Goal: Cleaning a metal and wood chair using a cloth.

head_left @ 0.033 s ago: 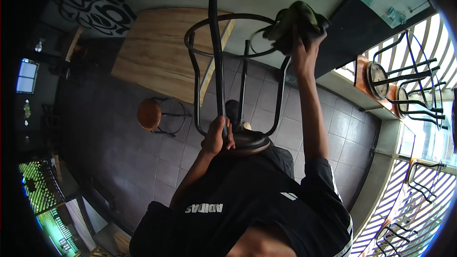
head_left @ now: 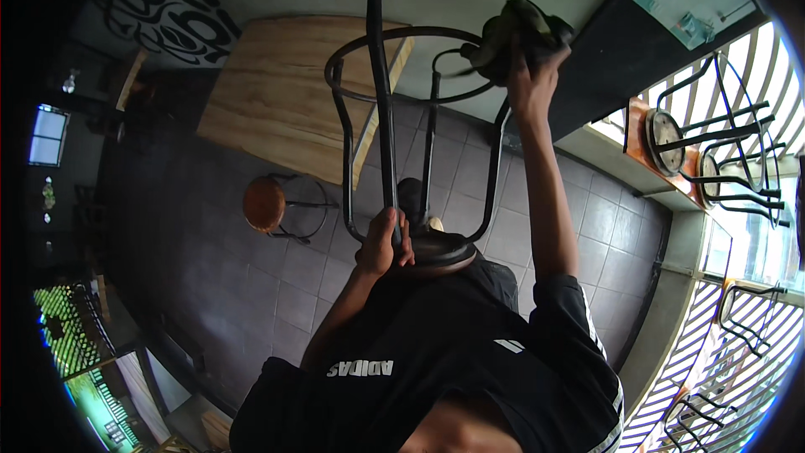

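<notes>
A black metal stool (head_left: 381, 92) is held upside down in front of my body, its legs and round foot ring pointing away and its seat against my lap. My left hand (head_left: 381, 243) is closed around the base of the near left leg, close to the seat. On the far right side, my right hand (head_left: 534, 85) grips a bunched dark green and black cloth (head_left: 513, 29). The cloth lies against the foot ring and the end of the right leg, hiding that leg's tip.
A wooden table (head_left: 285, 92) stands ahead on the left, with a brown-seated stool (head_left: 264, 204) on the tiled floor (head_left: 277, 285) below it. More upturned stools (head_left: 667, 141) rest on a ledge at the right by slatted windows. A dark panel (head_left: 612, 59) runs along the far right wall.
My right hand and the cloth have shifted slightly left along the foot ring. My left hand keeps its hold, and the stool has barely moved.
</notes>
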Demonstrator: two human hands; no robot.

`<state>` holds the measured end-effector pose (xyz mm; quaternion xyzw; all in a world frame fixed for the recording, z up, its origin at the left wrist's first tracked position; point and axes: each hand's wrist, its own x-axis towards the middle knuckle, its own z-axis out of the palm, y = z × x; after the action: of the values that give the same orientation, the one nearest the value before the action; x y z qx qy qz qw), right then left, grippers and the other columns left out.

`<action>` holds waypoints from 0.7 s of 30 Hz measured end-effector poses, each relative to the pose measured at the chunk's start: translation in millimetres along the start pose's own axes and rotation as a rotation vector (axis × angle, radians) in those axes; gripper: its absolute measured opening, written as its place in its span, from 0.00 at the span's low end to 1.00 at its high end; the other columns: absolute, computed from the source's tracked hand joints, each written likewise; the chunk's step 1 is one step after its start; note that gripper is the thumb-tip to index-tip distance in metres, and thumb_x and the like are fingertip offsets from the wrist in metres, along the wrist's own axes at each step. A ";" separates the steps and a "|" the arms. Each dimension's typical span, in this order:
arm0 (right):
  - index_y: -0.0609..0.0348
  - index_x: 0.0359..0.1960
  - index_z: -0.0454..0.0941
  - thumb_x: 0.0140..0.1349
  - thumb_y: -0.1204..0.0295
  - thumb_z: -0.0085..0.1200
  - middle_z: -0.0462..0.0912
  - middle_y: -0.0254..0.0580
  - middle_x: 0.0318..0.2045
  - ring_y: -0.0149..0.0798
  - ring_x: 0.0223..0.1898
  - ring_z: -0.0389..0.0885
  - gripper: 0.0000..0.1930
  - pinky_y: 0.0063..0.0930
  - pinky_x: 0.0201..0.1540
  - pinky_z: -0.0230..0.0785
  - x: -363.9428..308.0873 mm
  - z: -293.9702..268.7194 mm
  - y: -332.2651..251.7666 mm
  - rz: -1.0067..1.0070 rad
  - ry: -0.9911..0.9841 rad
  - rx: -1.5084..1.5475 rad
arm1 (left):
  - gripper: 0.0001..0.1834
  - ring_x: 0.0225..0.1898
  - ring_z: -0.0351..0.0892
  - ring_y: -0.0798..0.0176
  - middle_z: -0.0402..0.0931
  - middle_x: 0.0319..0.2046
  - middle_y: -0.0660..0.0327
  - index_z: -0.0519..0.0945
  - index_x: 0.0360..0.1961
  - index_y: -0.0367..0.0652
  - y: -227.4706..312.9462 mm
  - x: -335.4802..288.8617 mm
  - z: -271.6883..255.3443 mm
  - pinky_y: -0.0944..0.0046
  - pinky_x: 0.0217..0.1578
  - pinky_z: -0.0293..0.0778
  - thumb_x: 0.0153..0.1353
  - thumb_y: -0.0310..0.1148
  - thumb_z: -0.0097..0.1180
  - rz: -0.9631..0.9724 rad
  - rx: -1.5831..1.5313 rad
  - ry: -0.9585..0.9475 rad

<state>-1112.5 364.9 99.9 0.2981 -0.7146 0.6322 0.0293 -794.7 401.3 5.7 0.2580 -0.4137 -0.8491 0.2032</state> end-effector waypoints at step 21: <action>0.57 0.50 0.72 0.46 0.71 0.60 0.77 0.43 0.38 0.42 0.41 0.76 0.26 0.30 0.46 0.67 30.3 57.5 73.1 -0.329 -0.774 -0.155 | 0.22 0.08 0.64 0.62 0.64 0.12 0.58 0.63 0.32 0.43 -3.4 -25.1 -2.3 0.62 0.14 0.69 0.68 0.53 0.33 0.064 -0.061 0.124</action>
<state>-1151.9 301.9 36.4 0.6202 -0.6614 0.4048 -0.1183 -774.1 415.9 8.5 0.2903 -0.3822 -0.8369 0.2631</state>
